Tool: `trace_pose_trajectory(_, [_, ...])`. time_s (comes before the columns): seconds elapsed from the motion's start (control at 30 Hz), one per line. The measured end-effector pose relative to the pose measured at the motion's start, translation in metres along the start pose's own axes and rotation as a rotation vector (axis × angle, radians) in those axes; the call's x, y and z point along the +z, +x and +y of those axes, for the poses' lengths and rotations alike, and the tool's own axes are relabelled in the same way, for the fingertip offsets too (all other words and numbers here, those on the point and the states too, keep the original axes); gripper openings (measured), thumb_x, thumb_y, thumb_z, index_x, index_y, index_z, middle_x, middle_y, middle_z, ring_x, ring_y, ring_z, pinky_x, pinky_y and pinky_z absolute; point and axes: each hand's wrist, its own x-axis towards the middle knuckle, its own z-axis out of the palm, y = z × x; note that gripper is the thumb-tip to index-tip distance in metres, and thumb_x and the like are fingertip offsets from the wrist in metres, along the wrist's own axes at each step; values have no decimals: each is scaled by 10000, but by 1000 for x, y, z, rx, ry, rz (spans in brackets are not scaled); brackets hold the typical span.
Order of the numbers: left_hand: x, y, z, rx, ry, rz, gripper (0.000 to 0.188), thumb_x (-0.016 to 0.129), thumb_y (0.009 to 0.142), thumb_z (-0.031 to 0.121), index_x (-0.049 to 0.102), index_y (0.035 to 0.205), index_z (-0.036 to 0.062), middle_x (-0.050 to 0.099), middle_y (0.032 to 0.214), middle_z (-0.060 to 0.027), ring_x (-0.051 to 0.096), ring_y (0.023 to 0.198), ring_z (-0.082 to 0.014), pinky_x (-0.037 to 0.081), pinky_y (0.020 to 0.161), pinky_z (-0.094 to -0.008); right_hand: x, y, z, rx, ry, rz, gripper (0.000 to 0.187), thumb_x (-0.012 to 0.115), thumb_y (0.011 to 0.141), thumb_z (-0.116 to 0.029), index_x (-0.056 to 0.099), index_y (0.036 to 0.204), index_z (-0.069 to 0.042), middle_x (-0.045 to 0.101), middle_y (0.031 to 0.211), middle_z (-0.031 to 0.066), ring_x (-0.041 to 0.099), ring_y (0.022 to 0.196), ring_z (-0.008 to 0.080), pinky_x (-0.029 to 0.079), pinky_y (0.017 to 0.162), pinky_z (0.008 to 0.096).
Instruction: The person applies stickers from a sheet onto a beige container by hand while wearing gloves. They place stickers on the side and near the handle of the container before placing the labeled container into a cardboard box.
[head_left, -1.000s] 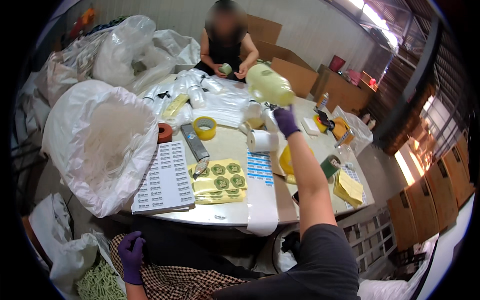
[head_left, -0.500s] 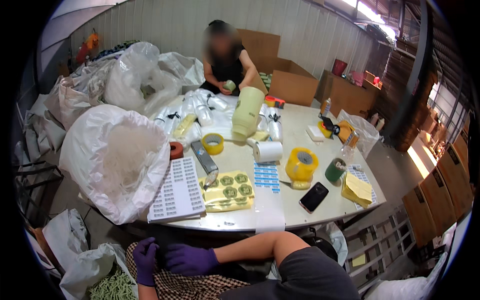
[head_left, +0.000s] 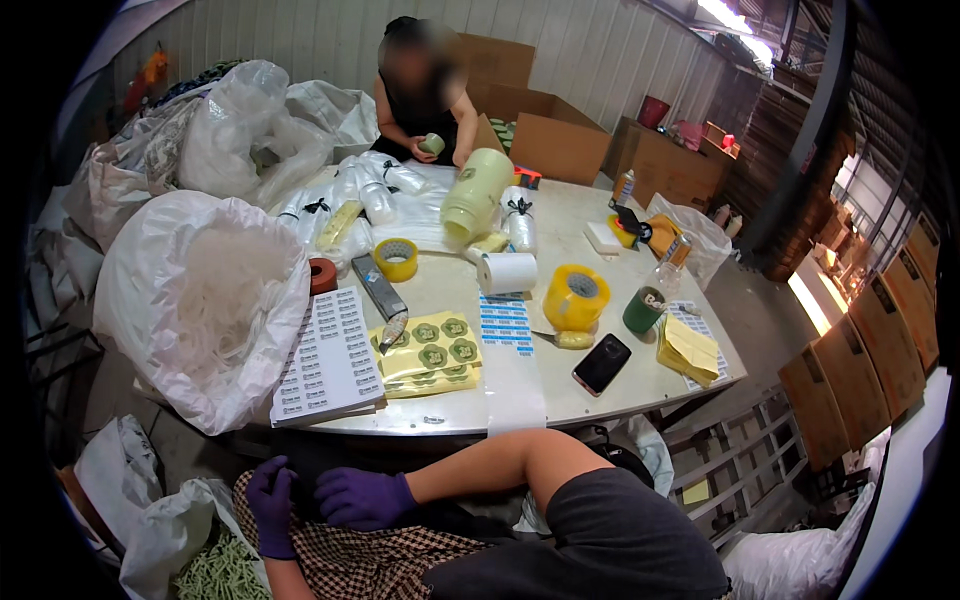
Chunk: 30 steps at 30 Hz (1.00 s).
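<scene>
My left hand point(head_left: 272, 500) and my right hand point(head_left: 362, 497), both in purple gloves, lie close together on my lap below the table's near edge point(head_left: 430, 425). They rest on checked cloth point(head_left: 370, 565) and a dark fabric. Whether either hand grips anything is unclear. Nearest on the table are a stack of white label sheets point(head_left: 330, 355), yellow sheets of round green stickers point(head_left: 430, 350) and a long strip of blue and white labels point(head_left: 510, 345). A big pale yellow-green jar point(head_left: 477, 193) stands further back, untouched.
A large white bag of pale strands point(head_left: 200, 300) bulges at the table's left. Tape rolls point(head_left: 575, 297), a white roll point(head_left: 508, 272), a phone point(head_left: 601, 364) and a green cup point(head_left: 643, 310) lie to the right. A person point(head_left: 425, 95) sits opposite holding a small green object. Cardboard boxes point(head_left: 545, 140) stand behind.
My right arm has come back from the big jar at the far side of the table down to my lap. The jar now stands alone on the table.
</scene>
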Motion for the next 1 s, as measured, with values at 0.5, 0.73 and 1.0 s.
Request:
trace_pose_trajectory(0.5, [1, -1, 4, 30, 28, -6, 227, 651, 942, 27, 687, 1158, -36, 708, 908, -67, 661, 834, -121, 514, 775, -254, 0, -1, 0, 45, 29, -11, 245, 637, 897, -185, 658, 1115, -75, 626, 1207, 122, 545, 1246, 368, 402, 1094, 578])
trace_pose_trajectory(0.73, [-2, -3, 3, 9, 34, 6, 224, 640, 955, 34, 682, 1163, -35, 714, 910, -65, 661, 831, -117, 510, 772, -252, 2, 1, -2, 49, 12, -1, 265, 650, 879, -183, 656, 1122, -76, 627, 1177, 111, 554, 1226, 353, 404, 1102, 570])
trace_pose_trajectory(1.0, [-1, -2, 6, 19, 55, -9, 215, 639, 971, 50, 678, 1171, -20, 716, 902, -50, 652, 827, -107, 496, 768, -245, 1, -1, 0, 53, 12, 13, 250, 652, 867, -178, 659, 1097, -79, 629, 1157, 110, 563, 1211, 353, 414, 1093, 569])
